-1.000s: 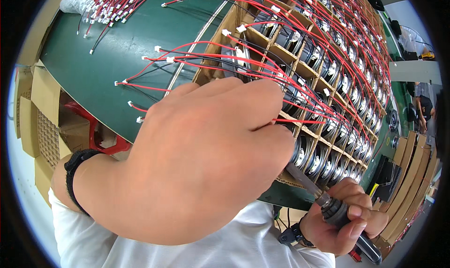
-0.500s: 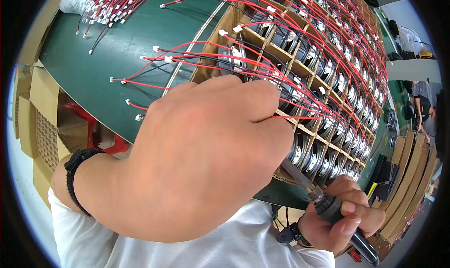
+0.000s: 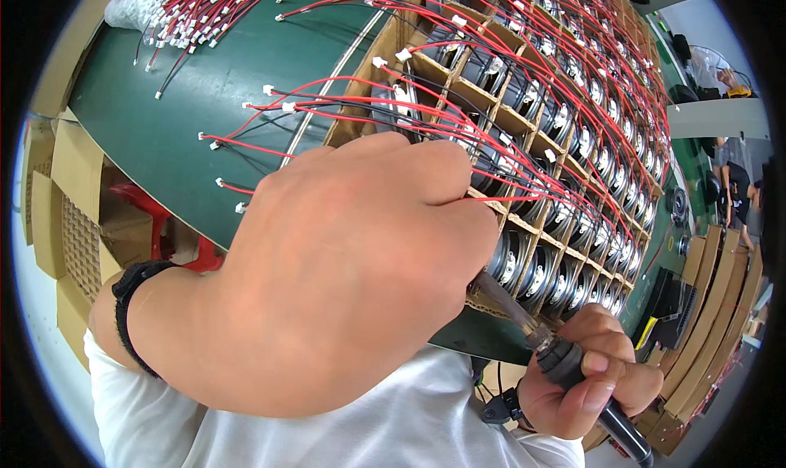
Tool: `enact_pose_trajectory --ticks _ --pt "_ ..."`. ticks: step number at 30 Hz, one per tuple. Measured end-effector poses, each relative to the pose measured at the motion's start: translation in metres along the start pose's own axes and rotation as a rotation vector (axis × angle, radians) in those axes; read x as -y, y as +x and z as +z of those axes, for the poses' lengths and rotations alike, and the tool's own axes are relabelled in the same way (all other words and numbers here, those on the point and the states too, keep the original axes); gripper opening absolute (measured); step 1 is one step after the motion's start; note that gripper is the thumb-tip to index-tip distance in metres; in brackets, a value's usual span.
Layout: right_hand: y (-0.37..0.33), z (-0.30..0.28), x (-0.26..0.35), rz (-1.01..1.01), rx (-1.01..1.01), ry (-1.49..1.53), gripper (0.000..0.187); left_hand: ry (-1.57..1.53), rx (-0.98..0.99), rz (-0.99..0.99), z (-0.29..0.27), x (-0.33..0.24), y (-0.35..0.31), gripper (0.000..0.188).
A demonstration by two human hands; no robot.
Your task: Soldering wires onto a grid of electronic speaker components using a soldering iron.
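The soldering iron [image 3: 557, 357] slants across the near edge of the carton [image 3: 396, 38], its handle toward the lower right. Its shaft is a dull grey-brown metal tube, stained and roughened where it meets the collar; the collar is matt black and ridged, and the handle behind it is smooth, glossy black. The tip is hidden by the left hand [image 3: 360, 263]. The right hand [image 3: 614, 374] has a closed grip around the handle, thumb laid along it. The left hand shows only its back, knuckles bent over the carton; a red wire [image 3: 512, 198] meets it beside the thumb, but I cannot tell whether its grip is narrow or what it holds.

The carton sits on the green tabletop [image 3: 221, 91], split by cardboard dividers into rows of cells. Round black-and-silver parts [image 3: 536, 275] stand on edge in the cells, with pale terminals on their backs. Red and black leads with white plugs arch over them and spill past the carton's left wall. A loose bundle of similar leads [image 3: 196, 9] lies beside a clear plastic bag [image 3: 131, 9]. At far left, an open cardboard box [image 3: 74, 169] holds a gridded insert [image 3: 79, 226]
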State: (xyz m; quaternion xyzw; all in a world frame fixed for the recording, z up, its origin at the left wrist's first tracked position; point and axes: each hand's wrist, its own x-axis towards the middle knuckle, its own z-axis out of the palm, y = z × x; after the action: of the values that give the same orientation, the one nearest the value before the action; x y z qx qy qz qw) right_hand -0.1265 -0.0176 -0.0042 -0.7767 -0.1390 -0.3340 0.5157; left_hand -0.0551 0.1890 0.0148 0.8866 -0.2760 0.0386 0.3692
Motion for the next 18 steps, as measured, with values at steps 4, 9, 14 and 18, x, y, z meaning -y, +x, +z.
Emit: enact_pose_trajectory --ticks 4,9,14,18 --pt "0.0007 -0.0018 -0.0014 0.009 -0.101 0.126 0.025 -0.004 -0.006 0.004 -0.0005 -0.0001 0.0001 0.021" --pt "0.0018 -0.0021 -0.0054 0.103 -0.279 0.162 0.027 -0.011 0.005 -0.001 -0.0016 -0.0001 -0.0002 0.021" --pt "0.0064 -0.0038 -0.0019 0.113 -0.205 0.174 0.021 -0.024 0.033 -0.003 -0.0047 -0.0001 0.0009 0.021" --pt "0.0036 -0.0036 0.0 0.165 -0.319 0.277 0.013 -0.029 0.032 -0.007 -0.0042 -0.0012 0.0019 0.02"
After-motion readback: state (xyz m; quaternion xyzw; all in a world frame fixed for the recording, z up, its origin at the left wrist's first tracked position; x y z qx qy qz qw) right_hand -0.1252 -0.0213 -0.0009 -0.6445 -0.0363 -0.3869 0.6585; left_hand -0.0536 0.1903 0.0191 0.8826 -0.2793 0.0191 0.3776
